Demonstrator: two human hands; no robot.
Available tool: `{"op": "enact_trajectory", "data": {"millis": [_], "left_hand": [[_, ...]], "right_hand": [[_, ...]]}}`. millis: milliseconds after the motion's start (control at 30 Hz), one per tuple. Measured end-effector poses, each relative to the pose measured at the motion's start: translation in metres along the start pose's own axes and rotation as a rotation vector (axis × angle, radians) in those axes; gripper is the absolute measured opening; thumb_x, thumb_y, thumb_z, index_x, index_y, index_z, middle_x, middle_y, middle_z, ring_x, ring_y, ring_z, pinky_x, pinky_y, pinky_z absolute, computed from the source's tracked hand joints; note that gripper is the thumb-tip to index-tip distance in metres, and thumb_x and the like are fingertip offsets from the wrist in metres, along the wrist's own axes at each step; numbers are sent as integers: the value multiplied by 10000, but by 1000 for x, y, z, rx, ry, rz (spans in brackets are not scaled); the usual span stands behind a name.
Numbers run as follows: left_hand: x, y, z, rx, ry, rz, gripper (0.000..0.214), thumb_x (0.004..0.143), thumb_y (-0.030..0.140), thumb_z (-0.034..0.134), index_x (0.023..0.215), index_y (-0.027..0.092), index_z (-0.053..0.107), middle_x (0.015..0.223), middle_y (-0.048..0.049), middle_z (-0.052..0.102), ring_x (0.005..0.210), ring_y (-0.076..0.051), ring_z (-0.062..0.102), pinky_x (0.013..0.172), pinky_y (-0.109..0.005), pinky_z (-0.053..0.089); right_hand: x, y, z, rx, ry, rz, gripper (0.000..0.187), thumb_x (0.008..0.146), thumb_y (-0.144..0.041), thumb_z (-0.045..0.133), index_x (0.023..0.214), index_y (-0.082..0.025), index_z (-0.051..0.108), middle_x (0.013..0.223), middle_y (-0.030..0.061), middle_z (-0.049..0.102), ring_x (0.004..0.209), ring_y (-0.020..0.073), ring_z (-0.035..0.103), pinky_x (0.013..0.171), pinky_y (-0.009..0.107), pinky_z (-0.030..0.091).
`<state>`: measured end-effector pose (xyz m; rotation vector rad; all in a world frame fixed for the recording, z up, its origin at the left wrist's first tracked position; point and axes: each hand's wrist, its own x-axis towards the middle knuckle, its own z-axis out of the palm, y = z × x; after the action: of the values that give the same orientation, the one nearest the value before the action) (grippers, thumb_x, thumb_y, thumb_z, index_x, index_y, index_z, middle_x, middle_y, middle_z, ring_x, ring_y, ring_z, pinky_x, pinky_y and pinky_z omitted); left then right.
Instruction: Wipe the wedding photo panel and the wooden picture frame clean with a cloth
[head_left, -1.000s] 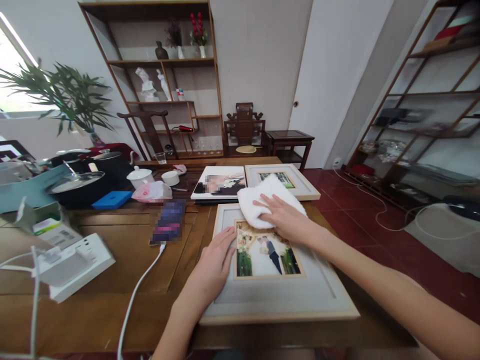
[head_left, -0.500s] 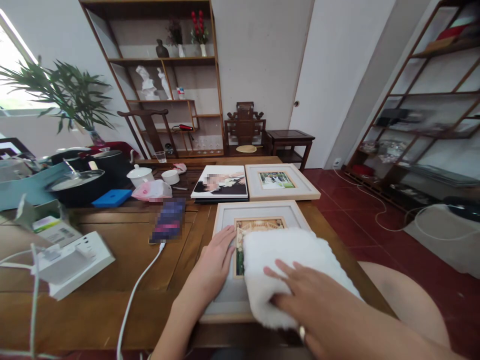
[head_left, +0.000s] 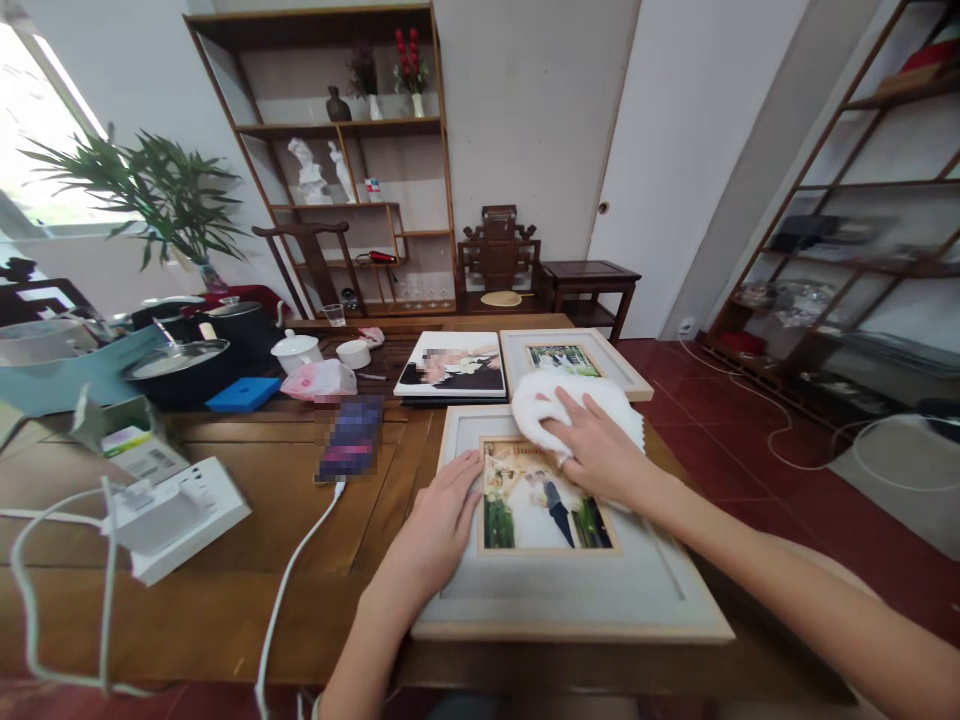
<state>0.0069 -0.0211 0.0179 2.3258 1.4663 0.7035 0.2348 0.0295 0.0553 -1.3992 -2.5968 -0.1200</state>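
A light wood picture frame (head_left: 555, 590) lies flat near the table's front edge, with a photo (head_left: 551, 510) of a couple in its middle. My left hand (head_left: 442, 505) rests flat on the frame's left side, fingers stretched out beside the photo. Toward the frame's far right edge, my right hand (head_left: 600, 445) grips a fluffy white cloth (head_left: 544, 400). The cloth covers the frame's far right corner and overlaps the near edge of a second picture frame (head_left: 634, 375) behind it.
Left of the second frame lies a photo panel (head_left: 454, 365). A phone (head_left: 352, 440) with a white cable (head_left: 289, 570) is on the wooden table (head_left: 337, 600). Further left are a white box (head_left: 187, 520), a blue box (head_left: 241, 394), a white lidded pot (head_left: 295, 350) and a black pan (head_left: 180, 375).
My right hand has pushed the white cloth away from me, from the frame's near right part to its far edge, uncovering the photo. My left hand stays on the frame.
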Motion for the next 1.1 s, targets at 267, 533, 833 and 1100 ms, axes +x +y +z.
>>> {"op": "enact_trajectory", "data": {"millis": [267,533,833,1100], "left_hand": [[2,-4,3,-13,27,26,394,897,198,359,1275,155,461,1357,-113,461,1273,-218,398,1040,-445,349],[1,-2,3,5,13,6,396,899,211,354,1274,144,463,1360,-117,455,1278,-223,389,1041,-439,350],[-1,0,1,-10,3,1,411,912,230,334,1304,143,422,1373,-126,433,1282,-223,380,1053,-441,329],[-1,7,-4,-107,89,30,472,948,231,233,1417,202,184,1506,-73,165,1373,-198,173,1116,-422,189]], "right_hand": [[-11,-37,-8,136,-161,-220,501,665,-65,453,1141,-160,577,1429,101,339,1352,289,127,1051,583,89],[-80,-78,-41,342,-390,-430,476,686,-121,507,1145,-223,581,1342,71,475,1269,317,344,1031,546,263],[-53,-47,-22,264,-197,-191,534,653,-69,464,1169,-173,555,1390,114,404,1339,236,206,1094,488,125],[24,-28,4,85,-64,-155,567,659,-32,452,1218,-101,511,1476,148,203,1356,310,44,1064,553,112]]}}
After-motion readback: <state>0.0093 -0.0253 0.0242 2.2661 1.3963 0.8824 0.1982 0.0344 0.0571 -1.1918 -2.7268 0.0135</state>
